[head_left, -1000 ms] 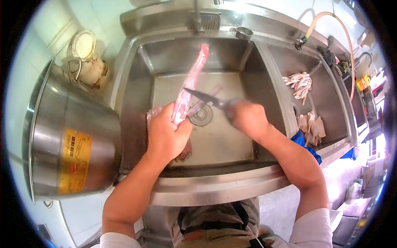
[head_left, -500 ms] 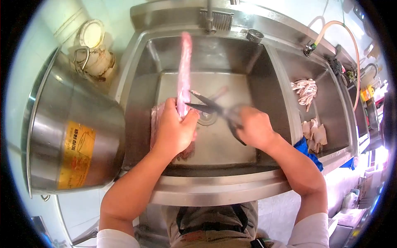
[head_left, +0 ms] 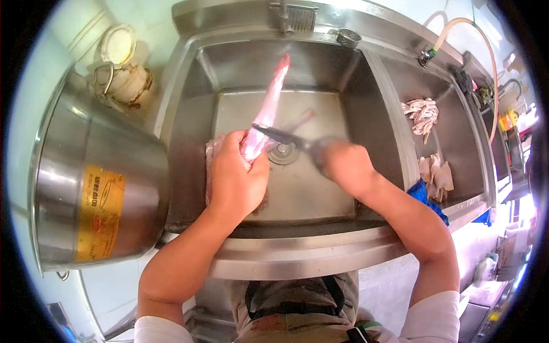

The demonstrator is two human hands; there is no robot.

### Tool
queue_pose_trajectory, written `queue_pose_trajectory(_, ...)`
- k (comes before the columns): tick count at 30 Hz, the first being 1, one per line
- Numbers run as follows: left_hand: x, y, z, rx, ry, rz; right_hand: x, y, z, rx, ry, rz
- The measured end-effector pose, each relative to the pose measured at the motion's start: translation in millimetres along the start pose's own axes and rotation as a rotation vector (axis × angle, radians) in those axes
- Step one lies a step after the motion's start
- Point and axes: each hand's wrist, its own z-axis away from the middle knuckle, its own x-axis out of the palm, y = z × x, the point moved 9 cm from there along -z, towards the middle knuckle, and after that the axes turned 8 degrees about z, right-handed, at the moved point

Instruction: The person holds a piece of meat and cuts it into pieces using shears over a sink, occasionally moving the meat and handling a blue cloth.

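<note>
Over the steel sink (head_left: 189, 114), my left hand (head_left: 235, 178) grips the lower end of a long pink squid (head_left: 267, 111) that points up and away toward the faucet. My right hand (head_left: 343, 166) holds a pair of scissors (head_left: 283, 138), whose blades reach left and meet the squid just above my left fingers. More pink squid (head_left: 211, 157) lies in the basin under my left hand, mostly hidden by it.
A big steel pot (head_left: 97, 188) with a yellow label stands left of the sink. The right basin (head_left: 457, 143) holds a pile of pale squid pieces (head_left: 422, 111) and flat pieces (head_left: 436, 176). A blue cloth (head_left: 426, 200) hangs at its front; a hose (head_left: 457, 26) runs behind.
The squid swung from upright back to leaning right. The scissors' blades, apart half a second ago, have come together at the squid. The view shifted slightly.
</note>
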Motion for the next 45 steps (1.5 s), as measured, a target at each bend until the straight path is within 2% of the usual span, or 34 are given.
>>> queue_pose_trajectory(3,0.2,4.6,-0.4,-0.035,-0.020,0.061,-6.8,10.7,-2.7,0.106,-0.014,-0.089)
queue_pose_trajectory(6,0.7,3.2,-1.9,-0.062,-0.024,0.082,-2.5,19.4,-2.9,0.197,-0.173,-0.119)
queue_pose_trajectory(9,-4.7,2.1,-2.1,-0.067,0.000,0.076,-20.9,6.9,-0.8,0.148,-0.038,-0.183)
queue_pose_trajectory(13,-3.2,1.0,-3.5,-0.026,-0.004,0.066,-32.5,-10.2,-1.2,0.030,0.039,-0.143)
queue_pose_trajectory(22,-5.0,15.3,3.0,0.004,0.013,0.069,1.5,-4.2,2.7,-0.021,-0.060,-0.007)
queue_pose_trajectory(25,-3.2,15.4,-0.7,0.008,-0.008,0.130,-2.9,5.4,-0.8,0.076,-0.091,-0.059)
queue_pose_trajectory(26,-0.2,11.4,0.8,-0.097,-0.049,0.202,-7.4,10.1,-2.2,0.128,-0.090,-0.070)
queue_pose_trajectory(28,-0.8,12.4,0.1,-0.070,-0.035,0.125,-13.9,15.3,-5.9,0.209,-0.095,-0.096)
queue_pose_trajectory(34,-2.4,6.5,-2.7,-0.013,-0.014,0.074,-29.9,3.2,-6.7,0.135,0.045,-0.108)
queue_pose_trajectory(37,-1.5,8.1,-0.2,0.055,-0.013,0.056,-22.0,-1.2,-2.6,0.090,0.038,-0.077)
queue_pose_trajectory(41,-2.4,17.9,3.6,0.090,-0.011,-0.015,6.2,8.5,-0.4,0.134,-0.084,-0.076)
queue_pose_trajectory(45,0.4,18.8,1.2,0.121,-0.036,-0.023,1.6,17.9,-4.5,0.202,-0.204,-0.087)
